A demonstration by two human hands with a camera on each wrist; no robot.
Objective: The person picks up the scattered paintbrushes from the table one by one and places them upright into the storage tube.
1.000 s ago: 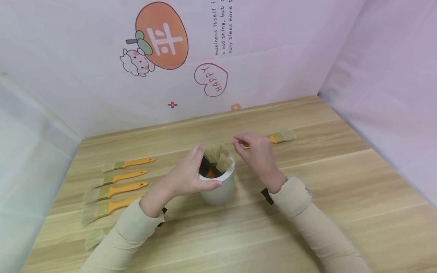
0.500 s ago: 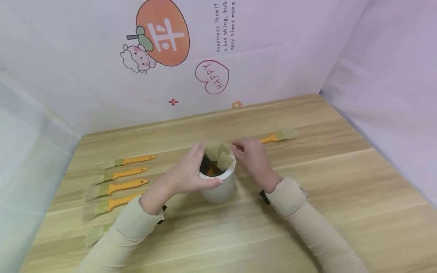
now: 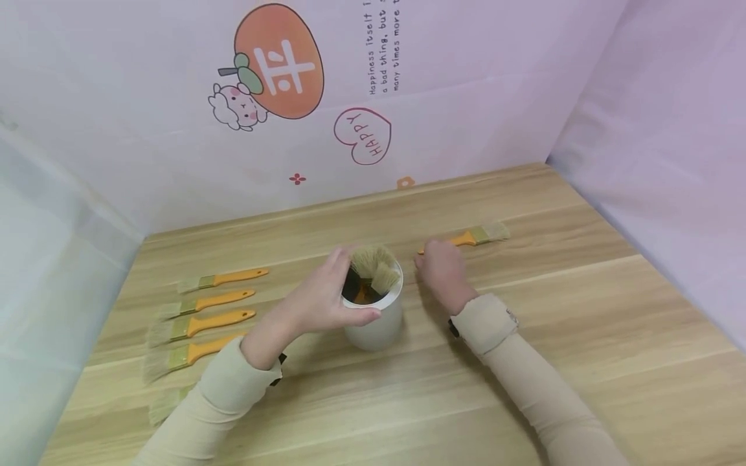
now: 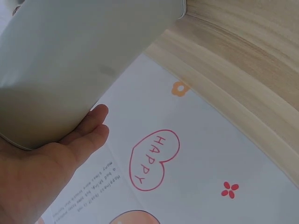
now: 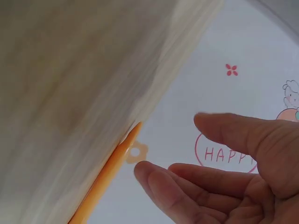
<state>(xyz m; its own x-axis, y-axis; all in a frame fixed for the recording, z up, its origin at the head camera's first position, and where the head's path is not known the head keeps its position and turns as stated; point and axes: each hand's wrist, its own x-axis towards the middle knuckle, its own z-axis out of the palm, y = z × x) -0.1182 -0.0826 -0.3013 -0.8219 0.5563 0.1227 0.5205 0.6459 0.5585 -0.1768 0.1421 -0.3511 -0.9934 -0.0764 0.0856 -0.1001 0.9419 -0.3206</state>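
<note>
My left hand (image 3: 323,294) grips a pale grey cylindrical cup (image 3: 374,331) by its upper side, thumb at the near rim. In the left wrist view the cup (image 4: 88,56) fills the upper left, with fingers along its side. Brush bristles (image 3: 373,260) stick up out of it. To the right of the cup, my right hand (image 3: 445,275) is low over the table, beside a paintbrush (image 3: 466,239) with a yellow handle that lies flat. The right wrist view has that handle (image 5: 105,182) close to the fingertips, with nothing between thumb and fingers.
Several yellow-handled paintbrushes (image 3: 218,318) lie in a column on the left of the wooden table (image 3: 373,414), bristles to the left; my left sleeve (image 3: 221,395) partly covers the nearer ones. A white printed cloth (image 3: 466,97) rises along the table's back edge.
My right hand has dipped toward the table and turned its fingertips downward, after passing nearer the cup. The left hand stays on the cup; the brushes lie where they were.
</note>
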